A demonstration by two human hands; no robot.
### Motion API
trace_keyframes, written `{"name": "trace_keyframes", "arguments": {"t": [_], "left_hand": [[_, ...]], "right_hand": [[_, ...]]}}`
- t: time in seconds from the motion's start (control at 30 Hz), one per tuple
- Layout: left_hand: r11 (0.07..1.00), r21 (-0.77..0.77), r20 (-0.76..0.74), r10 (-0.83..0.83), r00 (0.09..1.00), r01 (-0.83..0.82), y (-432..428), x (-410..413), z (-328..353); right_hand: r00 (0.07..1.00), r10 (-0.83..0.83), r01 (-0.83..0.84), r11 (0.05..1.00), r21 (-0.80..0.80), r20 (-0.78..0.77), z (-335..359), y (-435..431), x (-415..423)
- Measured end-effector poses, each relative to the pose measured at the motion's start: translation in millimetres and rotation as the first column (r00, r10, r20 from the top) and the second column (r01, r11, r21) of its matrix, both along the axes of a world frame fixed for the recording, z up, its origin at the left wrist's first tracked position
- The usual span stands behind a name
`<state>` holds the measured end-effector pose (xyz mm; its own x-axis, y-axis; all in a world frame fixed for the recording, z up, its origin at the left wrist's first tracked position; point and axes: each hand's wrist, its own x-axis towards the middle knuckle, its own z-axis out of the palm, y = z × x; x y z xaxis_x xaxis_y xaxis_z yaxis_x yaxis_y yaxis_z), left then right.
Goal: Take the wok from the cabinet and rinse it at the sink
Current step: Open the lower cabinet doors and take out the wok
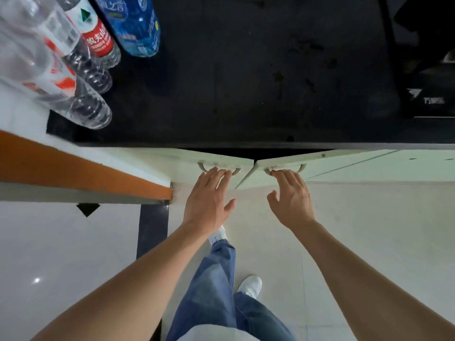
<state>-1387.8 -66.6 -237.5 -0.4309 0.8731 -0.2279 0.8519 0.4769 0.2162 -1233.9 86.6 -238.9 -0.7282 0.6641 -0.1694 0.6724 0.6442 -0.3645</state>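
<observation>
Two pale green cabinet doors hang below the black countertop point(246, 82), both swung slightly outward with a dark gap behind them. My left hand point(209, 200) has its fingertips hooked on the curved metal handle of the left door point(172, 163). My right hand point(291, 198) has its fingertips on the handle of the right door point(327, 163). Both thumbs stick out to the side. The wok is hidden inside the cabinet, and no sink shows in this view.
Several plastic water bottles point(81, 70) lie at the counter's left end. An orange-edged white board point(81, 166) juts out at the left beside the doors. A black appliance point(428, 70) sits at the far right. My legs and white shoes stand on pale floor tiles point(369, 230).
</observation>
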Motion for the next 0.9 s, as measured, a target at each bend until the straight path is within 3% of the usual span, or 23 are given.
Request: {"name": "trace_keyframes", "arguments": {"t": [0.2, 0.43, 0.53, 0.7, 0.8, 0.83, 0.9], "left_hand": [[0.999, -0.041, -0.010, -0.003, 1.000, 0.003, -66, 37, 1], [0.994, -0.085, -0.050, 0.068, 0.996, -0.072, -139, 69, 10], [0.981, -0.072, 0.044, 0.186, 0.982, -0.182, -173, 75, 18], [0.845, 0.060, 0.281, 0.497, 0.821, -0.532, -216, 80, 29], [0.703, 0.092, 0.290, 0.659, 0.694, -0.706, -221, 78, 34], [0.681, 0.091, 0.273, 0.684, 0.676, -0.726, -221, 77, 36], [0.777, 0.084, 0.110, 0.616, 0.780, -0.624, -220, 72, 36]], "right_hand": [[0.997, 0.035, -0.032, 0.998, -0.049, 0.067, 1, -16, 45], [0.995, 0.083, -0.083, 0.997, -0.003, 0.061, 8, -40, 120], [0.998, 0.051, -0.051, 0.999, -0.004, 0.025, 9, -43, 157], [0.988, -0.119, 0.110, 0.990, -0.093, -0.096, 17, -51, 209], [0.954, -0.298, 0.293, 0.951, -0.101, -0.031, 23, -57, 225], [0.934, -0.357, 0.357, 0.930, -0.090, 0.010, 25, -58, 227], [0.879, -0.472, 0.477, 0.876, -0.069, 0.069, 26, -60, 229]]}}
